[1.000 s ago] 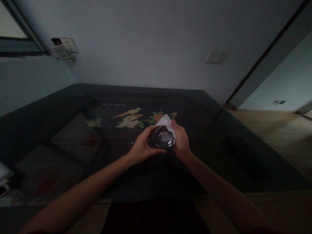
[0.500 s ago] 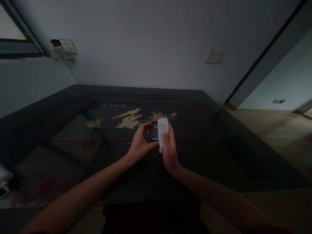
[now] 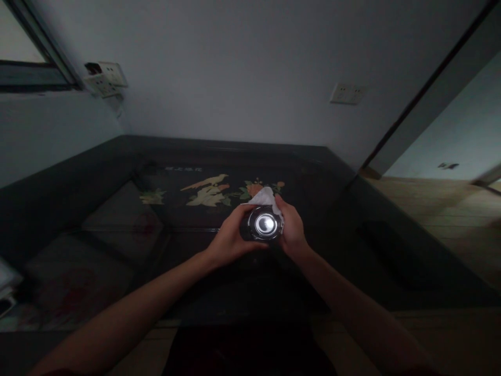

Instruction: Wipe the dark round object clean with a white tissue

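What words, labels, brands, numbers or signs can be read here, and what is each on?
"上", "花": second and last of four pale characters on the dark tabletop, near the bird picture; the other two are too blurred to be sure.
No lettering can be made out on the glass, white tissue or wall sockets.

The left forearm point(image 3: 156, 295) and right forearm point(image 3: 352, 303) slant inward; the left hand point(image 3: 227, 236) curls in a C, thumb point(image 3: 254, 244) nearest, the right hand point(image 3: 293, 227) cupped opposite.
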A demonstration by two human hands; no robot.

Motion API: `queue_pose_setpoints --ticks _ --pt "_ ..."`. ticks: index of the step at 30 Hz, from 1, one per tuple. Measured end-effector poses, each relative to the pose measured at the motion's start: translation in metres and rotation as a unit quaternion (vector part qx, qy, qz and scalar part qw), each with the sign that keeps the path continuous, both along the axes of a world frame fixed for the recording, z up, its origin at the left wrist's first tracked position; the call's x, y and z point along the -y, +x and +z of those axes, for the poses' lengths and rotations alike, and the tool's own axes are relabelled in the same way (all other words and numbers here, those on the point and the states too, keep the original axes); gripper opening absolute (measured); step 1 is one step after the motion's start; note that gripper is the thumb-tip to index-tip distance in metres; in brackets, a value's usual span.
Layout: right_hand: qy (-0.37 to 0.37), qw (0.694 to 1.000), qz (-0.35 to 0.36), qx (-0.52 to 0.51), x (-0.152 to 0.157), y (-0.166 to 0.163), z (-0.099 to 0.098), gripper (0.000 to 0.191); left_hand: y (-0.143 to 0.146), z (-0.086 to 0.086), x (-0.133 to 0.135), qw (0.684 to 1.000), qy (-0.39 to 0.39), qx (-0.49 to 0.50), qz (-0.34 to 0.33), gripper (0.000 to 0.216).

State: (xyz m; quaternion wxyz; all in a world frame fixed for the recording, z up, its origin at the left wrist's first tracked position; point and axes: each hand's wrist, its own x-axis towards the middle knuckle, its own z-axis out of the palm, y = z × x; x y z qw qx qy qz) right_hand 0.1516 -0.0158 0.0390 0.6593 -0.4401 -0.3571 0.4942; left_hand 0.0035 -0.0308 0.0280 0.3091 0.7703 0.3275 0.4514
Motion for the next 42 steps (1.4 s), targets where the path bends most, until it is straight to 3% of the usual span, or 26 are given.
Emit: queue_pose_setpoints --ticks 4,10,14,19,24,29,37,42 --pt "0.064 0.996 -0.03 0.048 0.009 -0.011 -0.007 0.037 -0.001 -0.004 -0.007 0.999 -0.009 0.019 0.05 0.078" --pt "0.141 0.977 0.001 0.157 0.031 -0.027 -0.015 0.051 0.0 -0.004 -0.013 0.991 -0.03 0.064 0.115 0.068" --pt "0.149 0.975 0.028 0.163 0.036 -0.029 -0.017 0.055 0.003 -0.004 -0.013 0.987 -0.045 0.077 0.136 0.062" --pt "0.147 0.978 -0.012 0.145 0.026 -0.021 -0.015 0.046 0.006 -0.01 -0.008 0.99 -0.058 0.075 0.105 0.069" --pt "0.058 0.998 -0.009 0.036 0.005 -0.007 -0.011 0.036 0.006 -0.014 -0.002 0.998 -0.018 0.018 0.061 0.076" --pt "-0.004 1.0 0.006 -0.006 -0.005 0.0 -0.01 0.03 0.005 -0.01 0.0 1.0 0.004 -0.012 0.019 0.076" --pt "0.118 0.987 0.003 0.105 0.022 -0.024 -0.024 0.046 0.001 -0.008 -0.013 0.992 -0.021 0.034 0.121 0.071" --pt "0.13 0.981 0.028 0.141 0.029 -0.031 -0.027 0.054 0.0 -0.012 -0.017 0.988 -0.025 0.054 0.143 0.066"
